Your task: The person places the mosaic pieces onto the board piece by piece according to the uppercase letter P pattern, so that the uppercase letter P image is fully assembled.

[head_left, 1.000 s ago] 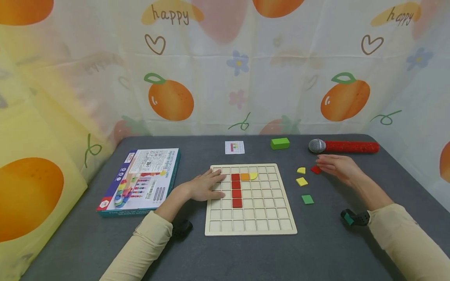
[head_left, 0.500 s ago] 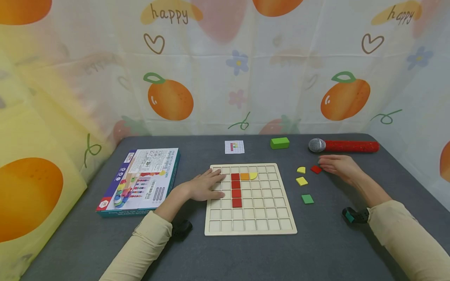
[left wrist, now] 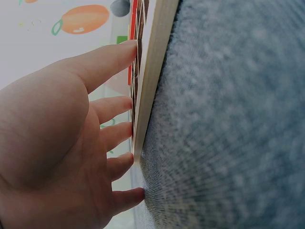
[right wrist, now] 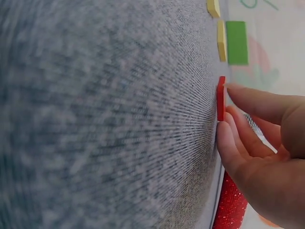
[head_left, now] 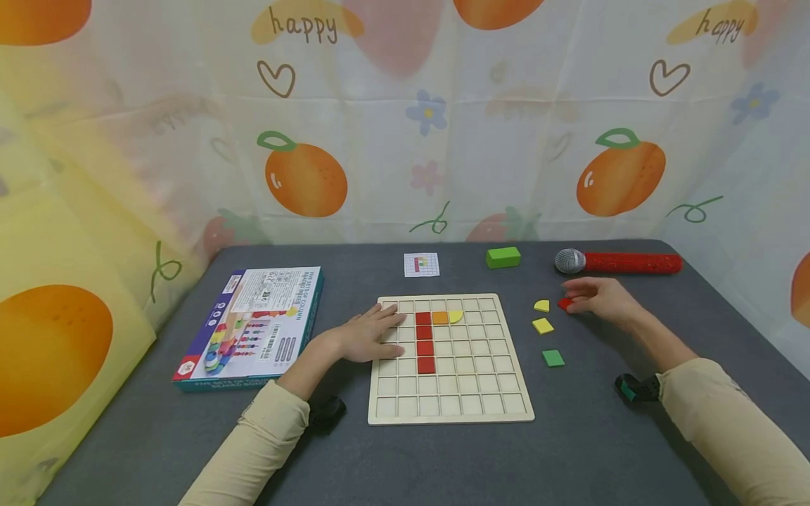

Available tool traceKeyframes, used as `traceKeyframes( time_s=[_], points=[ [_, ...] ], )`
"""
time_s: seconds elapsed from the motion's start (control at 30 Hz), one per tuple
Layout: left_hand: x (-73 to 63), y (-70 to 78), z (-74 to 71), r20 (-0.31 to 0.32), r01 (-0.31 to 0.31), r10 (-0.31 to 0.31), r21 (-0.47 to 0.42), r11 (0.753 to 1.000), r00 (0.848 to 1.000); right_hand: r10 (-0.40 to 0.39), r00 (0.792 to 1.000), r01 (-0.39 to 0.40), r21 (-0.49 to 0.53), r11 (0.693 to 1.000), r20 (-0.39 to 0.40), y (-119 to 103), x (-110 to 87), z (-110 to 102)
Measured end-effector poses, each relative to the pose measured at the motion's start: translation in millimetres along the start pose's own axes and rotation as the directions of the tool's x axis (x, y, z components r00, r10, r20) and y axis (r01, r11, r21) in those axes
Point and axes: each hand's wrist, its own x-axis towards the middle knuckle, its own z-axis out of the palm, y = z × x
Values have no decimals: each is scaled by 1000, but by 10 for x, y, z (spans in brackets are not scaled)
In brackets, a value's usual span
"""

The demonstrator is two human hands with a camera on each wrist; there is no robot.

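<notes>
My left hand (head_left: pixel 363 336) lies spread on the left part of a pale wooden grid board (head_left: pixel 452 417). Its thumb and fingertips meet the board's edge region in the left wrist view, the little finger reaching the table. Red tiles (head_left: pixel 426 348) form a column on the board, with an orange tile (head_left: pixel 440 318) and a yellow rounded tile (head_left: pixel 455 317) to their right. Right of the board, my right hand (head_left: pixel 604 299) pinches a loose red tile (right wrist: pixel 221 98) lying on the table, thumb at one side and fingers at the other.
Two yellow pieces (head_left: pixel 543 326) and a green tile (head_left: pixel 553 358) lie between board and right hand. Behind are a pattern card (head_left: pixel 421 265), a green block (head_left: pixel 503 258) and a red microphone (head_left: pixel 633 264). A flat game box (head_left: pixel 266 330) lies at left.
My right hand has shifted slightly left, and its thumb and fingers have closed in on the loose red tile. The left hand stays in place on the board.
</notes>
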Motion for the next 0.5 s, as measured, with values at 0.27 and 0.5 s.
traceKeyframes(
  time_s=[0.27,0.5],
  points=[
    [1,-7,7,2,6,-6,2,1000,1000,-49,999,49,-55,997,7,-3,26,27],
    [7,-19,6,-1,1,-1,-3,1000,1000,-23,1000,24,-88,996,18,-26,39,-8]
  ],
)
